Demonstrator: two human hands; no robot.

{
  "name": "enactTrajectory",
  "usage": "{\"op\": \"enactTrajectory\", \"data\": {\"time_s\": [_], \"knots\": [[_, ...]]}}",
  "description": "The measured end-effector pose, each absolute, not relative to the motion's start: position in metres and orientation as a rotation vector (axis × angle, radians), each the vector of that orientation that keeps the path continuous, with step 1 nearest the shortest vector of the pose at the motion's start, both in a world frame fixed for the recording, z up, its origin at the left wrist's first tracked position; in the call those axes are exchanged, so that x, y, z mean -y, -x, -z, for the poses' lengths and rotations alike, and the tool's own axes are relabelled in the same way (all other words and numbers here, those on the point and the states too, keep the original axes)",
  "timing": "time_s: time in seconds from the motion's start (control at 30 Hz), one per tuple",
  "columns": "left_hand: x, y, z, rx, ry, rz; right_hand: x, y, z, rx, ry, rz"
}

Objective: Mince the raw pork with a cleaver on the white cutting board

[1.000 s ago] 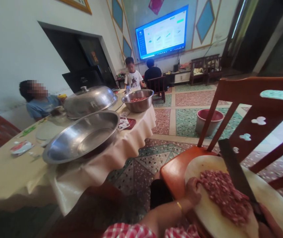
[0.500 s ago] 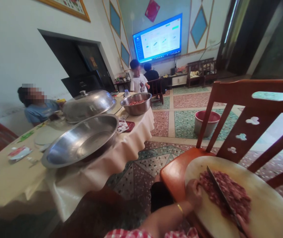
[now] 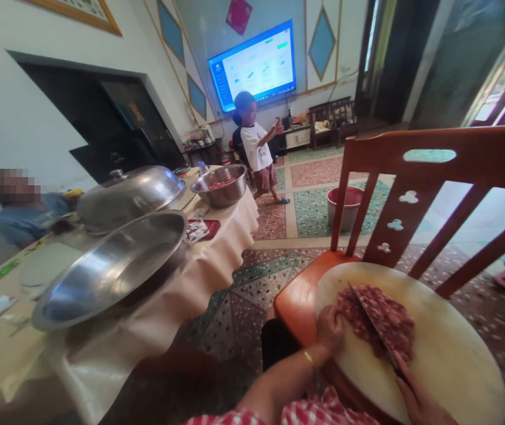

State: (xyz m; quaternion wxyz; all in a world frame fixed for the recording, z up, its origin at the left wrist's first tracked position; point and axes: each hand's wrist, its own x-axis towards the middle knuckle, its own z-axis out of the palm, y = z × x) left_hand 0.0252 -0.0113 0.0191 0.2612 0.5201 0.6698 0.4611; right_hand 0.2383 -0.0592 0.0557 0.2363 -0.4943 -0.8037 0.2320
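A round pale chopping board (image 3: 447, 354) lies on the seat of an orange wooden chair (image 3: 299, 298). A heap of minced red meat (image 3: 389, 319) sits on the board's left half. My right hand (image 3: 416, 395) is closed round the handle of a cleaver (image 3: 370, 321), whose blade lies down in the meat. My left hand (image 3: 330, 330) rests at the board's left edge, fingers curled against the mince.
To the left, a cloth-covered table (image 3: 217, 260) carries a big steel basin (image 3: 111, 268), a domed steel lid (image 3: 128, 195) and a steel bowl (image 3: 219, 184). A person sits at its far side. A child (image 3: 259, 147) stands near a red bucket (image 3: 345, 206). A wall screen glows beyond.
The cleaver came down from a raised position into the meat. My view swung to the right. The child moved out from the table onto the open floor.
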Motion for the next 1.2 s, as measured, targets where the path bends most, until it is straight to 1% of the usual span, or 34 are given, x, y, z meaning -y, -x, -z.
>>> {"op": "enactTrajectory", "data": {"time_s": [0.47, 0.7, 0.8, 0.9, 1.0, 1.1, 1.13, 1.2], "knots": [[0.006, -0.020, -0.013, -1.763, -1.481, -1.263, 0.065, -0.230, -0.046, 2.056, 1.569, -0.826], [0.006, -0.020, -0.017, -1.751, -1.517, -1.286, 0.068, -0.226, -0.048, 2.061, 1.584, -0.785], [0.004, -0.019, -0.016, -1.742, -1.528, -1.299, 0.063, -0.226, -0.051, 2.018, 1.629, -0.832], [0.002, -0.017, -0.014, -1.742, -1.521, -1.294, 0.059, -0.229, -0.069, 1.954, 1.662, -0.887], [0.001, -0.017, -0.014, -1.738, -1.483, -1.293, 0.057, -0.234, -0.110, 1.912, 1.653, -0.907], [0.000, -0.018, -0.013, -1.748, -1.448, -1.294, 0.051, -0.233, -0.153, 1.877, 1.459, -0.764], [-0.001, -0.018, -0.012, -1.755, -1.444, -1.302, 0.047, -0.231, -0.160, 1.862, 1.442, -0.707], [-0.003, -0.019, -0.010, -1.762, -1.449, -1.310, 0.041, -0.227, -0.160, 1.863, 1.452, -0.637]]}}
